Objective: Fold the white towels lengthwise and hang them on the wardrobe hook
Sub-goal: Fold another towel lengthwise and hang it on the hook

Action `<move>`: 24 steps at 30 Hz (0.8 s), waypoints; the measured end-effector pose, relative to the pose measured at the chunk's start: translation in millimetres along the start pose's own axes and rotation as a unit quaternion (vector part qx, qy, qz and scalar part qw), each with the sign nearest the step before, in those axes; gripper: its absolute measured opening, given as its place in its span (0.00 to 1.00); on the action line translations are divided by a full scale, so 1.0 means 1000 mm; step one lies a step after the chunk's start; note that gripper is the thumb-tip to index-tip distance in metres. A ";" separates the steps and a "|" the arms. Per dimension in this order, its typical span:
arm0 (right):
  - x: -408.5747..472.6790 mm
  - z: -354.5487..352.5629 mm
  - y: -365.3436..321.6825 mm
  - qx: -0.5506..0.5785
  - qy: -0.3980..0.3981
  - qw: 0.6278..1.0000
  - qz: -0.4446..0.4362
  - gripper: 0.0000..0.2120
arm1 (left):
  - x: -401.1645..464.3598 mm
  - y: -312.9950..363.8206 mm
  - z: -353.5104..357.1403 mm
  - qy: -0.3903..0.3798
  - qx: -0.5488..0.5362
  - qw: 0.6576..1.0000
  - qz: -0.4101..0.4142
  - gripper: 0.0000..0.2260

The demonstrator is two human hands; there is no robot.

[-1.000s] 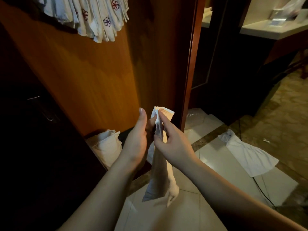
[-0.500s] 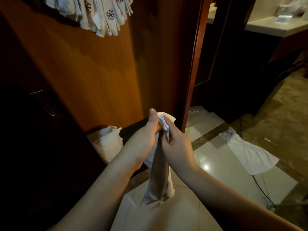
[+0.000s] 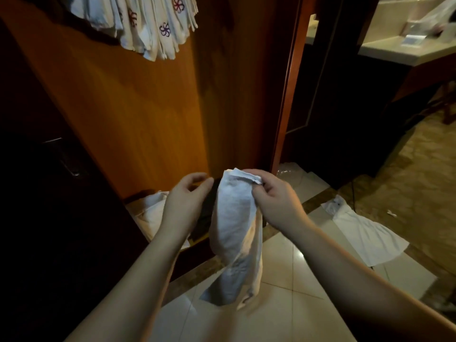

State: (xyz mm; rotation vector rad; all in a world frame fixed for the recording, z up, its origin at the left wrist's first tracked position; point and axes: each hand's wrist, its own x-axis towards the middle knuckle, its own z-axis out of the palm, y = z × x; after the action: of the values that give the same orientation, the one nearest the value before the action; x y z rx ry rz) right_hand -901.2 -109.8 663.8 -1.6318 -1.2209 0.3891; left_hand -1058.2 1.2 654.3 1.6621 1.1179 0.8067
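A white towel (image 3: 234, 233) hangs long and narrow in front of me, its lower end above the floor tiles. My right hand (image 3: 274, 201) pinches its top edge. My left hand (image 3: 185, 203) hovers just left of the towel with fingers loosely curled, holding nothing. Several white towels with red and purple flower marks (image 3: 150, 23) hang bunched at the top of the wooden wardrobe panel (image 3: 138, 107); the hook itself is hidden behind them.
Another white towel (image 3: 362, 230) lies spread on the floor at the right. A crumpled white cloth (image 3: 150, 213) sits at the wardrobe's base. A dark door with a handle (image 3: 66, 159) stands at the left. A countertop (image 3: 404, 48) is at the upper right.
My left hand has let go of the towel's top and moved a little left. The towel now hangs from my right hand alone and has opened wider.
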 end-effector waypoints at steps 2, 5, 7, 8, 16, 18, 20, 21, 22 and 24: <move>0.006 -0.011 -0.005 0.010 -0.024 1.000 0.005 0.19 | 0.018 -0.018 0.003 -0.029 0.006 0.999 -0.044 0.30; 0.015 -0.023 -0.012 0.053 -0.016 0.998 0.014 0.14 | 0.033 -0.035 0.010 -0.140 -0.132 0.973 -0.126 0.44; 0.020 -0.029 -0.014 0.070 -0.001 0.997 0.019 0.13 | 0.036 -0.043 0.013 -0.228 -0.223 0.935 -0.154 0.43; 0.022 -0.032 -0.015 0.072 0.002 0.997 0.021 0.13 | 0.035 -0.044 0.014 -0.266 -0.239 0.922 -0.149 0.42; 0.026 -0.067 -0.002 0.043 0.085 0.995 0.031 0.11 | 0.034 -0.016 0.001 -0.235 -0.267 0.933 -0.053 0.19; 0.023 -0.075 0.003 0.010 0.102 0.994 0.030 0.11 | 0.035 -0.003 -0.006 -0.222 -0.244 0.944 -0.013 0.08; 0.021 -0.080 0.006 -0.025 0.116 0.993 0.017 0.11 | 0.036 0.010 -0.012 -0.221 -0.211 0.951 0.035 0.07; 0.020 -0.082 0.006 -0.040 0.122 0.992 0.004 0.11 | 0.035 0.016 -0.015 -0.219 -0.193 0.955 0.053 0.09; 0.020 -0.084 0.006 -0.055 0.126 0.990 -0.010 0.12 | 0.035 0.022 -0.018 -0.214 -0.171 0.960 0.064 0.10; 0.021 -0.090 0.004 -0.083 0.128 0.988 -0.036 0.13 | 0.035 0.033 -0.023 -0.210 -0.139 0.964 0.086 0.11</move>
State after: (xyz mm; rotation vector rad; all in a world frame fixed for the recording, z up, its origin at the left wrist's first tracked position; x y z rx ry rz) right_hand -824.1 -139.3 705.5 -1.7142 -1.1366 0.0305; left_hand -1055.7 37.0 694.0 1.6054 0.5470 0.6422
